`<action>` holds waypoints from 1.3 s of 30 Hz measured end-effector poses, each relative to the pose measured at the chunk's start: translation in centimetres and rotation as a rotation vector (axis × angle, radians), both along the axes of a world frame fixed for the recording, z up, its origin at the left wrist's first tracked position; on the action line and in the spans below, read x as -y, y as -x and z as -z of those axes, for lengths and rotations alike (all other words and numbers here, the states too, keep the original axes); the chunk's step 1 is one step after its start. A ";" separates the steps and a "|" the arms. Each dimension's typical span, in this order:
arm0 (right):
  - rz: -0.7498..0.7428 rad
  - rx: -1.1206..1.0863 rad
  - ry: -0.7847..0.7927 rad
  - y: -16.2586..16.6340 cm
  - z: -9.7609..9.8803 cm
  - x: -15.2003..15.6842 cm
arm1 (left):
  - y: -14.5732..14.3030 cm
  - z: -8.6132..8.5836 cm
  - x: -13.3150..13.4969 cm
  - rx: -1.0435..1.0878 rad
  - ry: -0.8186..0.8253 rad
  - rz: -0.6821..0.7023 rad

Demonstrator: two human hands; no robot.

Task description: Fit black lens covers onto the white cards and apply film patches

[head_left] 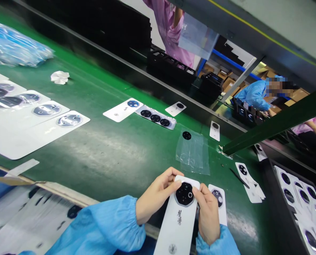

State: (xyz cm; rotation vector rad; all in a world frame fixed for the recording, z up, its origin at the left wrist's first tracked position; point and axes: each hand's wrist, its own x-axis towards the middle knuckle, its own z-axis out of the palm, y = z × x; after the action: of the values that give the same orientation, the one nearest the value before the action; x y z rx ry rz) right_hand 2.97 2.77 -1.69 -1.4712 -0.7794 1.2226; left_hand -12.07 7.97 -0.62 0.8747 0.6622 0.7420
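Between my hands, tilted up over the green bench, is a white phone back cover (183, 226) with a black camera lens plate at its upper end. My left hand (158, 193) grips its upper left edge, thumb against the lens plate. My right hand (208, 209) pinches the upper right edge, thumb beside the plate. Another white cover (222, 212) lies just behind my right hand, partly hidden. Farther off, a clear plastic bag (192, 154) has one loose black lens plate (186, 135) on it. A strip of black lens plates (155, 118) lies to its left.
Stacked white covers (38, 131) with lens cut-outs lie on the left. A black tray (273, 198) holds many covers at right. A green post (275, 122) slants across the right side. Co-workers in pink (171, 33) and blue (253, 95) are behind the bench.
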 end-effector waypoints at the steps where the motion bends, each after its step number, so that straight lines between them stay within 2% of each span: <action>1: 0.004 0.028 -0.007 0.0 0.0 0.0 | -0.1 -0.1 -0.1 -0.025 0.019 -0.019; 5: -0.044 0.141 -0.002 -0.3 -0.2 -0.3 | -0.6 -0.4 -0.6 -0.057 0.109 -0.005; 10: -0.114 0.101 -0.009 -0.4 0.2 -1.0 | -1.2 -0.4 -0.7 -0.074 0.109 -0.026; 17: -0.017 0.055 -0.004 0.2 0.9 -1.0 | -1.4 0.1 -0.5 -0.089 0.123 -0.055; 22: 0.044 -0.071 0.094 0.0 -0.1 -1.4 | -0.6 -0.7 0.1 0.015 0.143 0.089; 25: 0.049 -0.061 0.054 -0.2 -0.6 -1.2 | -0.3 -0.8 0.4 0.041 0.153 0.098; 29: -0.089 0.032 0.002 -0.2 -1.2 -0.4 | -0.4 -0.4 0.5 0.021 0.109 0.049; 32: -0.190 0.023 -0.018 -0.2 -1.4 0.1 | -0.5 -0.1 0.5 0.010 0.030 0.021; 35: -0.190 0.020 -0.026 -0.1 -1.3 0.3 | -0.6 -0.1 0.4 -0.018 -0.013 0.007; 39: -0.142 -0.020 -0.019 -0.1 -0.7 0.3 | -0.5 -0.2 0.4 -0.039 0.030 0.001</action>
State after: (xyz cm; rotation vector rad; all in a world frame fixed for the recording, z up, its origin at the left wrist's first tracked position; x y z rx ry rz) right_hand 3.09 2.45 -1.04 -1.4054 -0.8919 1.3301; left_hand -11.53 7.60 -0.40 0.8639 0.7056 0.7139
